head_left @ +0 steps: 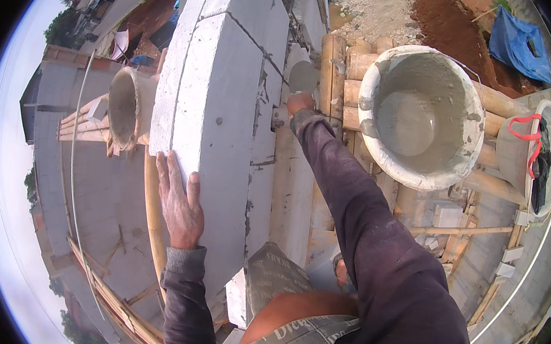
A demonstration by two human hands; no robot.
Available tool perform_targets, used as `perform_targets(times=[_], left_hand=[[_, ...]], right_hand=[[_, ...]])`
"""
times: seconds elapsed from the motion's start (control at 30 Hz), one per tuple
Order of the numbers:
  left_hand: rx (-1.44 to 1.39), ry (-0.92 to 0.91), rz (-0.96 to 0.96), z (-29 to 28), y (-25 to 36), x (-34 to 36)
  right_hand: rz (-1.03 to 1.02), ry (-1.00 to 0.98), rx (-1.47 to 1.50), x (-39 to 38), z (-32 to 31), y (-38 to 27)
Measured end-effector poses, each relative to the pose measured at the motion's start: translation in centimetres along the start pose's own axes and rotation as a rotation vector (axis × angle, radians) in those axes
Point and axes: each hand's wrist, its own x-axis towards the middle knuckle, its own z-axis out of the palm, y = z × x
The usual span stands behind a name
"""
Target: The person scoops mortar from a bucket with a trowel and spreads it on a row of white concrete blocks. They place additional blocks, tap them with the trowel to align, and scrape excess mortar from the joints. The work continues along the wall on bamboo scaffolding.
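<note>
My left hand (pixel 181 206) lies with its fingers stretched out on the near end of a white lightweight concrete block (pixel 194 94) on top of the wall. My right hand (pixel 300 101) is closed beside the wall's right face, low down near the bamboo poles. Just beyond the fist shows a grey, rounded scoop-like trowel (pixel 303 77), whose handle is hidden in the fingers. Grey mortar joints run between the blocks on the wall's side (pixel 270 87).
To the right, a large mortar-crusted bucket (pixel 362 117) rests on bamboo poles (pixel 491 186). Farther right stands a second bucket (pixel 512 148) with a red strap and black plastic. Left of the wall is another bucket (pixel 145 107). A blue tarp (pixel 521 48) lies at the far right.
</note>
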Motion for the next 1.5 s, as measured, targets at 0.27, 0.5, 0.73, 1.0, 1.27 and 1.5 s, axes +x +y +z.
perform_targets(times=[0.27,0.5,0.73,1.0,1.27,1.5], left_hand=[[0.017,0.003,-0.034,-0.3,0.6,0.3],[-0.011,0.008,-0.034,0.0,0.4,0.1],[0.027,0.028,-0.002,-0.1,0.5,0.1],[0.016,0.028,-0.009,-0.1,0.7,0.2],[-0.005,0.053,-0.015,0.3,0.2,0.1],[-0.008,0.067,-0.037,0.5,0.0,0.1]], right_hand=[[-0.085,-0.148,0.146,3.7,2.6,-1.6],[0.046,-0.297,0.828,-3.6,-3.1,-4.8],[-0.225,-0.162,0.604,-0.1,0.0,-3.5],[-0.24,-0.348,0.486,-4.1,-0.1,2.5],[-0.242,-0.498,0.315,-17.1,-1.1,13.5],[0.135,-0.827,0.422,-25.9,-6.4,16.4]])
